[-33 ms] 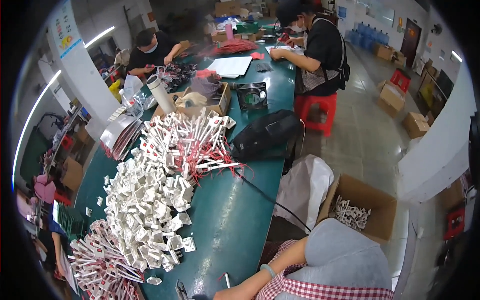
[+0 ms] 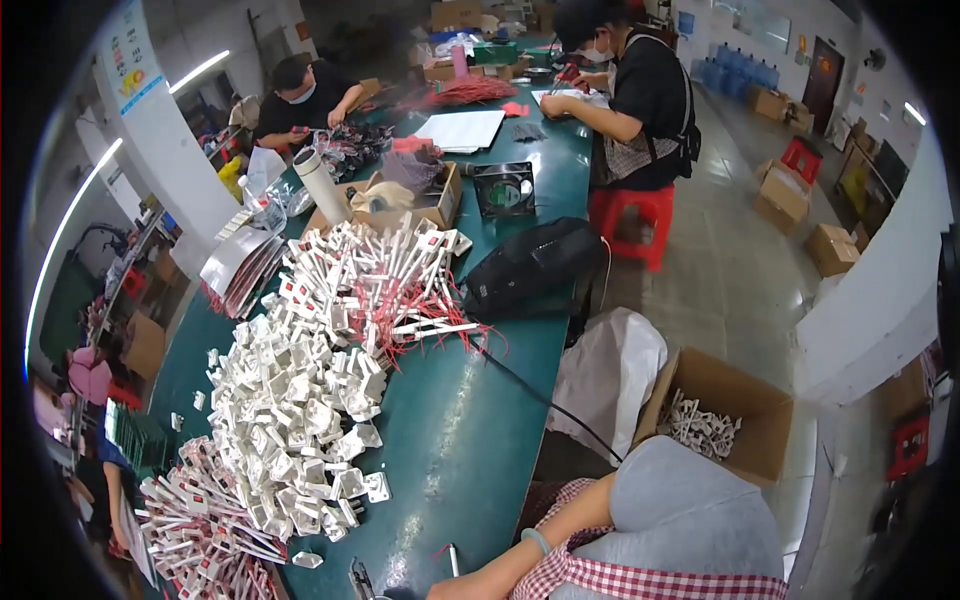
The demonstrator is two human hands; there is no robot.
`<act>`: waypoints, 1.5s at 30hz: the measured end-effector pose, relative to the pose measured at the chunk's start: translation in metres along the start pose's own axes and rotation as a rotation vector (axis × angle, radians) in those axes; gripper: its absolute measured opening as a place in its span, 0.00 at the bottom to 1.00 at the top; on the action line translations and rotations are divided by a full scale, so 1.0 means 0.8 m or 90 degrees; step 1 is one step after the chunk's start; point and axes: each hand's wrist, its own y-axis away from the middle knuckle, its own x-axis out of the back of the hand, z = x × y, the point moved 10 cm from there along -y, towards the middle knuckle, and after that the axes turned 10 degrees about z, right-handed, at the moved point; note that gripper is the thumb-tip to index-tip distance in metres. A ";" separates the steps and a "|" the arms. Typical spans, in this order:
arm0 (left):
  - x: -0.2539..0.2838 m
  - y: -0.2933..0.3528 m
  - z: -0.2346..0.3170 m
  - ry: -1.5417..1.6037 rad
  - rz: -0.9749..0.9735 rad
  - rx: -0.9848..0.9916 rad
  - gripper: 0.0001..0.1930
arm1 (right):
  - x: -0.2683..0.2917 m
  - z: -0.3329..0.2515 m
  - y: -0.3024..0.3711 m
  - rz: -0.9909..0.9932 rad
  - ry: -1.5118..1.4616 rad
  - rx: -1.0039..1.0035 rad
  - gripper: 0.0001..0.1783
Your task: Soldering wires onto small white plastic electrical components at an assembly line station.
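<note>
From the lower right my right forearm, with a pale band at the wrist, reaches to my right hand (image 2: 468, 585) at the bottom edge. Its fingers are cut off by the edge. A thin white stick-shaped part (image 2: 454, 560) with a bit of red wire at its tip stands up just beyond this hand; whether it is gripped is hidden. Left of it, the metal tips of a tool (image 2: 361, 578) poke into view. My left hand is out of sight. A heap of white plastic housings (image 2: 295, 410) lies on the green table (image 2: 440, 440).
White sticks with red wires lie in a far bundle (image 2: 400, 290) and a near bundle (image 2: 205, 520). A black bag (image 2: 535, 265) with a cable lies at the table's right edge. A carton (image 2: 760, 420) with white parts stands on the floor. Two co-workers sit at the far end.
</note>
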 end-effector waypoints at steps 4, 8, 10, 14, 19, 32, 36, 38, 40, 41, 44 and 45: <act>0.004 0.028 -0.009 0.015 -0.034 0.062 0.17 | -0.002 0.007 0.006 0.042 0.014 -0.045 0.09; -0.004 0.056 -0.016 0.039 -0.070 0.122 0.17 | 0.008 -0.007 0.016 0.095 0.039 -0.051 0.10; -0.008 0.071 -0.020 0.052 -0.085 0.153 0.18 | 0.012 -0.016 0.017 0.107 0.052 -0.071 0.10; -0.016 0.102 -0.028 0.080 -0.116 0.213 0.19 | 0.019 -0.017 0.018 0.122 0.092 -0.031 0.07; -0.026 0.136 -0.024 0.116 -0.134 0.276 0.20 | 0.021 -0.026 -0.002 0.124 0.137 0.106 0.07; 0.091 0.093 0.017 -0.334 0.652 -0.115 0.25 | 0.049 0.007 -0.115 0.072 0.167 0.165 0.06; 0.086 0.065 0.085 -0.177 0.631 0.026 0.20 | 0.015 0.036 -0.130 0.015 0.092 0.063 0.07; 0.086 0.053 0.076 -0.167 0.610 0.024 0.19 | 0.016 0.026 -0.122 0.066 0.082 0.083 0.07; 0.088 0.056 0.064 -0.174 0.604 0.043 0.19 | 0.009 0.022 -0.118 0.065 0.111 0.094 0.06; 0.090 0.064 0.062 -0.187 0.609 0.061 0.19 | 0.006 0.017 -0.114 0.069 0.142 0.112 0.06; 0.084 0.066 0.004 -0.068 0.617 0.227 0.12 | 0.010 0.032 -0.108 0.051 0.164 0.015 0.09; 0.070 0.054 0.042 -0.004 0.642 0.195 0.14 | 0.022 0.029 -0.105 0.068 0.185 0.000 0.10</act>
